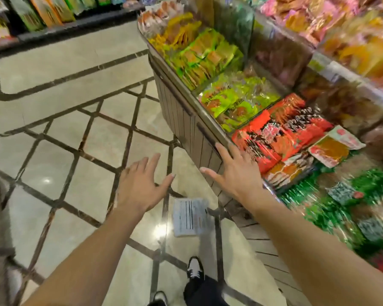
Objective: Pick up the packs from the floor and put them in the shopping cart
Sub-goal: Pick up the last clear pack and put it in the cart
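Packs are what this job is about, and one pack (190, 217) lies flat on the shiny floor (53, 173), low in the middle of the frame, just past the black and white shoe (194, 267). It is white with dark lines of print. The print is too blurry to read.

Both hands are held out above the floor with nothing in them. The left hand (142, 186) has its fingers spread wide and loose. The right hand (234, 173) is spread too, and it looks very close to the metal edge of the display bin (186, 120), but I cannot tell if it touches.

No shopping cart can be seen, so I cannot say where the pack should go.

What could go wrong? The pack is thin and flat on a smooth floor, so fingers may slide over it and push it away. A foot is near it and might step on it. Bending down fast could bump the right arm on the bin edge, or knock the red packs (281, 138) near the rim. The view is blurry, so the reach could miss.

Farther up are green packs (210, 54) and orange ones on the back shelf (75, 23). No names or words on them can be read.
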